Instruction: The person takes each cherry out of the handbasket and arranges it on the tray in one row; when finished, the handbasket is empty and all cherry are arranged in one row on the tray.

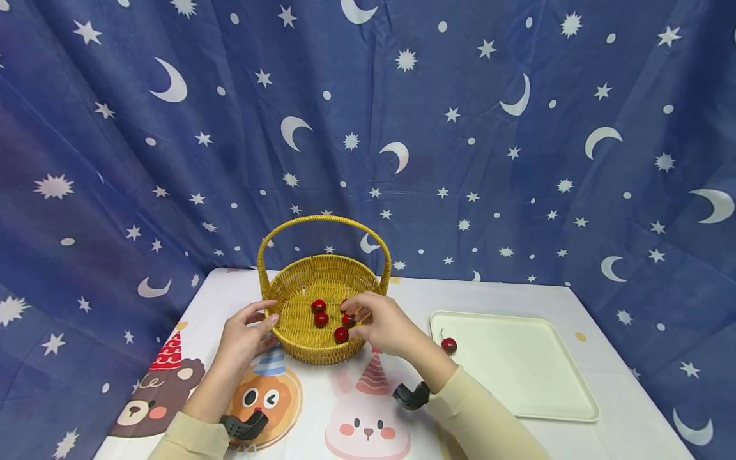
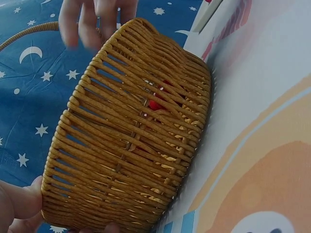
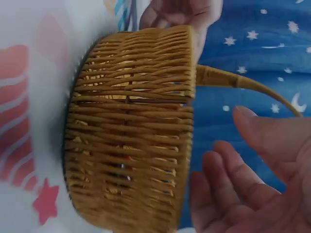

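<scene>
A yellow wicker basket [image 1: 313,352] with a tall arched handle stands on the table, several dark red cherries [image 1: 321,319] on its floor. At its left rim, my left hand [image 1: 244,335] holds the basket, thumb at the rim and fingers along the outer wall. Over the right side of the basket hangs my right hand [image 1: 382,322], partly covering the cherries there. In the right wrist view, that hand's thumb and fingers [image 3: 223,179] are apart, and no cherry shows between them. The basket wall hides most cherries from both wrist views.
To the right lies a shallow cream tray [image 1: 517,364]. One cherry [image 1: 449,345] with a stem sits at the tray's left edge. The white tablecloth [image 1: 638,409] carries cartoon animal prints, and a blue curtain [image 1: 460,160] with moons and stars hangs behind.
</scene>
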`<state>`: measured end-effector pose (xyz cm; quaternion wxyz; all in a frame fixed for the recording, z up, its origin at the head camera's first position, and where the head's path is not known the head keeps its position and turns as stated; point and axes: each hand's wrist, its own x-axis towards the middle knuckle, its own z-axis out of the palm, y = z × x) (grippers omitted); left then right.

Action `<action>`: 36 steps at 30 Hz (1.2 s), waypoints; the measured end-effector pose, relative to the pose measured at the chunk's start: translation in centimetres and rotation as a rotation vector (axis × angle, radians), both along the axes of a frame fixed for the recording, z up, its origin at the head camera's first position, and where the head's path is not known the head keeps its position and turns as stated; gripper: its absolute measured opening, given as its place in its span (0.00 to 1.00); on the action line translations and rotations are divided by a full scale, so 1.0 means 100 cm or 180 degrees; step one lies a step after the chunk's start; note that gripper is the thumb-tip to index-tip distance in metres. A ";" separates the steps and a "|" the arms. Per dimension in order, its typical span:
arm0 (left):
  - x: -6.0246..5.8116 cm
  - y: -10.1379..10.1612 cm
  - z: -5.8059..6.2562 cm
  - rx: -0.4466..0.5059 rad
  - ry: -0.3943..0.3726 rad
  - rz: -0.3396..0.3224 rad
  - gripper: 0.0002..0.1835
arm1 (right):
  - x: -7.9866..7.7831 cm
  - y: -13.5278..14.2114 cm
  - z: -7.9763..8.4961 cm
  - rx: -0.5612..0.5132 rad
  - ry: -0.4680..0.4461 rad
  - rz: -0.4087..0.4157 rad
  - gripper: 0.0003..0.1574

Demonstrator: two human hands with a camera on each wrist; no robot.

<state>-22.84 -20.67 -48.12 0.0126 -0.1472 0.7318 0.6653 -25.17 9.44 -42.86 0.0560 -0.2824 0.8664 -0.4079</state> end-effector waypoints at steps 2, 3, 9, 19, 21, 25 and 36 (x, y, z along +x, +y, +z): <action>0.000 0.000 0.000 0.0004 0.0007 0.0002 0.26 | -0.011 -0.013 -0.002 0.0173 -0.0038 0.0098 0.25; 0.000 0.000 -0.001 0.0006 0.0014 0.0000 0.26 | -0.016 -0.018 -0.003 0.0290 -0.0054 0.0133 0.25; 0.000 0.003 0.000 -0.0019 0.0046 -0.0008 0.26 | -0.036 -0.033 -0.006 0.1066 -0.0092 0.0334 0.29; 0.001 0.003 0.001 -0.0028 0.0039 -0.0001 0.24 | -0.044 -0.048 -0.017 0.1611 0.0017 0.0614 0.22; 0.001 0.002 0.001 -0.0035 0.0049 -0.0008 0.24 | -0.046 -0.051 -0.019 0.1652 0.0042 0.0633 0.20; 0.002 0.000 0.001 -0.0027 0.0043 0.0005 0.25 | -0.048 -0.053 -0.021 0.1570 -0.0006 0.0625 0.17; 0.001 -0.002 0.001 0.0008 0.0060 -0.0021 0.25 | -0.026 -0.023 0.000 0.0560 -0.0024 0.0410 0.18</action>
